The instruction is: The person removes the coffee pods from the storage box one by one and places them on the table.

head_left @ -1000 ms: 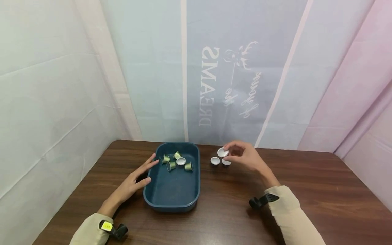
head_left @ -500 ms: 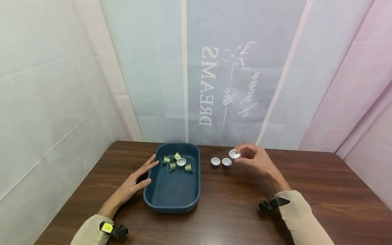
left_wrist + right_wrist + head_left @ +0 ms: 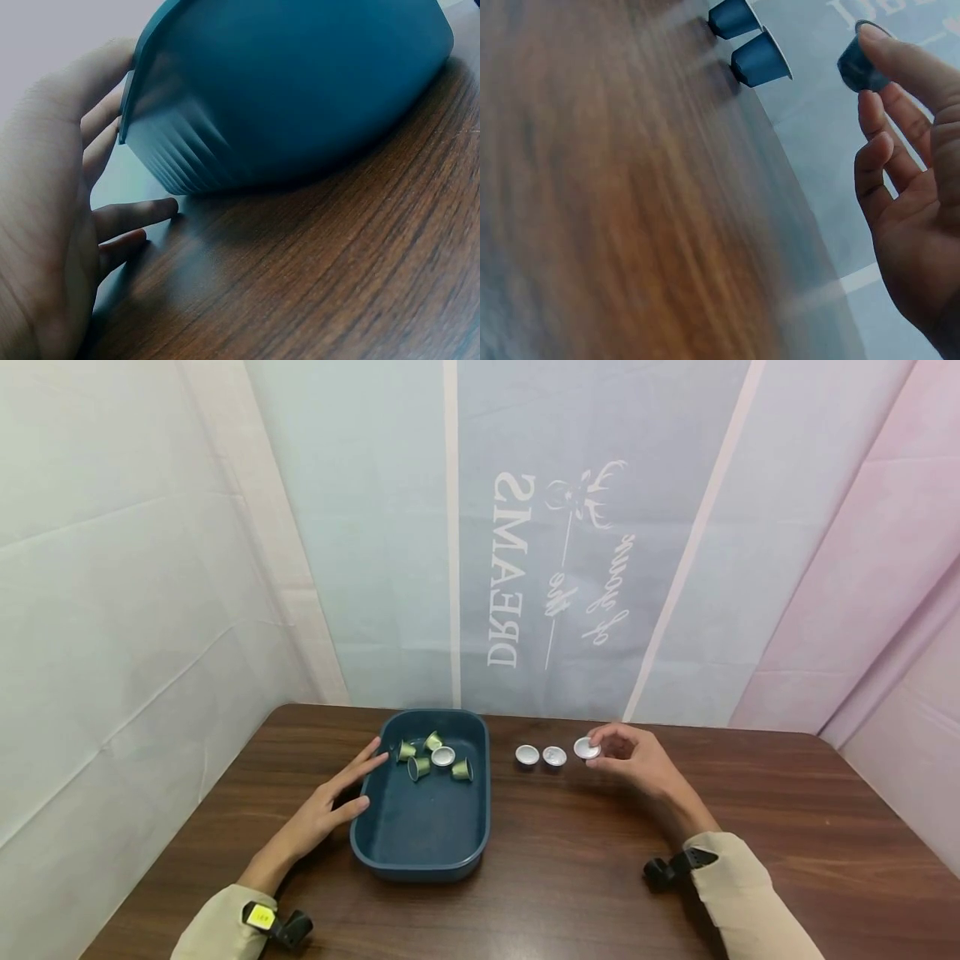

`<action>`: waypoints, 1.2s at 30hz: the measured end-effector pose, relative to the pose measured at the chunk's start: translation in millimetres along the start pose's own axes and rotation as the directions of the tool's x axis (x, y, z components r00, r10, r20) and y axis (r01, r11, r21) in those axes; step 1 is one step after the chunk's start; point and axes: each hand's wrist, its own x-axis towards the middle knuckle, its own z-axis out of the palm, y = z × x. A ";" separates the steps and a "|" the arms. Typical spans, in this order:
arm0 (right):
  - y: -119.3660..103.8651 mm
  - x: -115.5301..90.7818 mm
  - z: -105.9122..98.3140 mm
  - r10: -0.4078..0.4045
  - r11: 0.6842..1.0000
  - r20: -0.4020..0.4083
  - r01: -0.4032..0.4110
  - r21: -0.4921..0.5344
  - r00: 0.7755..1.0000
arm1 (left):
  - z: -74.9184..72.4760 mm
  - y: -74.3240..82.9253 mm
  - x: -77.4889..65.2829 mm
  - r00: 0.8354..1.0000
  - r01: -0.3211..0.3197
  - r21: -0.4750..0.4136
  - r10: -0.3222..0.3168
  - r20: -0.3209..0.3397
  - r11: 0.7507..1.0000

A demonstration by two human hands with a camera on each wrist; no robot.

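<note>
With thumb and fingertips, my right hand (image 3: 647,770) pinches a coffee capsule (image 3: 582,748), its silver lid facing up. The right wrist view shows the held capsule's blue body (image 3: 859,69). To its left, two more capsules stand lid up in a row: a nearer one (image 3: 554,757) and a farther one (image 3: 527,755). My left hand (image 3: 318,817) lies with extended fingers against the left rim of a dark blue tub (image 3: 420,866). In the left wrist view, fingers touch the tub's outer wall (image 3: 262,97).
Inside the tub's far half lie several green capsules (image 3: 418,767), tipped on their sides, and one capsule with its silver lid (image 3: 443,757) up. A brown wooden table (image 3: 570,893) carries everything. Behind its back edge hangs a printed cloth (image 3: 397,568).
My right hand has carried its capsule rightward from above the other two and lowered it to the right end of their row. My left hand and the tub have stayed put.
</note>
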 end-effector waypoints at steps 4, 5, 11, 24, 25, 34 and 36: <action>14.3 -0.6 -0.6 0.023 1.000 -0.005 -0.023 -0.006 1.000 | 0.1 -1.1 -0.5 1.000 0.000 0.000 0.000 -0.002 1.000; 16.8 -0.7 -0.3 0.029 1.000 -0.002 -0.029 -0.009 1.000 | 0.1 -1.5 -0.7 1.000 -0.001 0.001 0.001 -0.003 1.000; 26.5 -2.9 2.2 0.060 0.996 0.046 -0.057 -0.066 0.997 | 0.1 -2.6 -1.8 1.000 -0.008 0.008 0.008 -0.006 1.000; 32.1 -3.5 3.5 0.070 0.980 0.030 -0.063 -0.191 0.997 | 0.9 -2.1 -0.5 1.000 -0.019 -0.006 0.019 -0.002 1.000; 32.3 -3.3 3.8 0.073 0.979 0.028 -0.066 -0.194 0.997 | 0.9 -2.3 -0.3 1.000 -0.021 -0.007 0.021 -0.002 1.000; 33.9 -3.5 3.5 0.074 0.974 0.024 -0.067 -0.218 0.997 | 0.6 -3.8 0.1 1.000 -0.026 -0.010 0.026 -0.002 1.000; 33.2 -3.6 3.3 0.080 0.972 0.027 -0.072 -0.225 0.996 | 0.3 -3.6 0.5 1.000 -0.027 -0.010 0.027 -0.001 1.000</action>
